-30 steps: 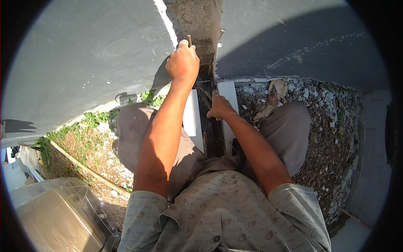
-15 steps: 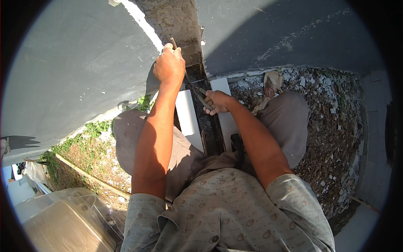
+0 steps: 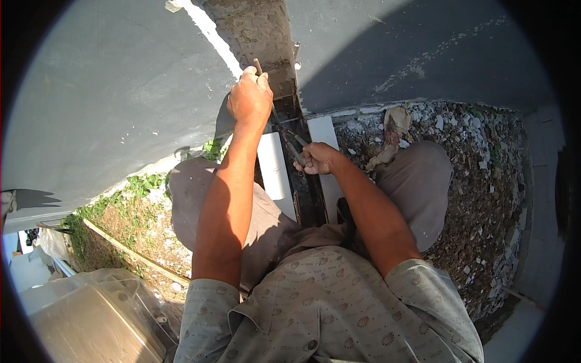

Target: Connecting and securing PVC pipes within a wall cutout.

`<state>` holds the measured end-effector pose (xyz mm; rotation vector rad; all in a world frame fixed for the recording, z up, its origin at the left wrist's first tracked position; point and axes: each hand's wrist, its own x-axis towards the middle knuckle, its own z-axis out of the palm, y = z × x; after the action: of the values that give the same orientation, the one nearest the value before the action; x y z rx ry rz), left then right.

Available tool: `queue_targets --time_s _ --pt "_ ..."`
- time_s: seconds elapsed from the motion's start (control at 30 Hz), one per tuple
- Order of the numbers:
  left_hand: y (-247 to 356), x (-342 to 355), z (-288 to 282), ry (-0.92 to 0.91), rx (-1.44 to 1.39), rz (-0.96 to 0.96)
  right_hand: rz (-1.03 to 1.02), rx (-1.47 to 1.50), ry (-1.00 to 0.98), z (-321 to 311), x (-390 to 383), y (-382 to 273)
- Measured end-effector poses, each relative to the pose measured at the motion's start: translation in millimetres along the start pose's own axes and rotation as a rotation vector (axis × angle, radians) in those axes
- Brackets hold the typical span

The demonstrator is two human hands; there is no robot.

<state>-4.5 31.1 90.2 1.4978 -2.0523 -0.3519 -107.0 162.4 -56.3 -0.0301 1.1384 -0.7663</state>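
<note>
While the left hand (image 3: 250, 97) is clamped on a thin rod (image 3: 258, 64) whose end pokes above the fist, the right hand (image 3: 318, 159) is closed round a dark tool (image 3: 293, 149), lower and nearer the body. The tool lies over a dark trough (image 3: 311, 199) between two white boards (image 3: 276, 172); whether it touches the rod, one cannot tell. Rubble (image 3: 478, 199) spreads beyond the right knee (image 3: 417, 187).

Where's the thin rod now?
Head view, upper centre: the thin rod is in the left hand, poking out above it, near the rough wall strip.
</note>
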Motion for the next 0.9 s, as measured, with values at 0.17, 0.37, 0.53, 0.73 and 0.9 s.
queue_targets --time_s 0.17,0.37,0.53,0.73,0.9 --pt "-2 0 -1 -0.03 -0.003 0.035 -0.019 0.004 0.121 6 -3 1" --pt "-7 -29 6 -0.022 -0.091 0.048 -0.029 -0.397 0.22 6 -5 -4" --pt "-33 -89 55 -0.677 0.048 -0.504 -0.03 -0.41 0.199 -2 4 -10" --pt "-60 -135 121 -0.714 -0.579 -1.053 -0.061 -0.447 0.251 0 -6 -9" --pt "-81 -122 113 -0.54 -0.724 -1.03 -0.029 -0.675 0.379 5 -36 -34"
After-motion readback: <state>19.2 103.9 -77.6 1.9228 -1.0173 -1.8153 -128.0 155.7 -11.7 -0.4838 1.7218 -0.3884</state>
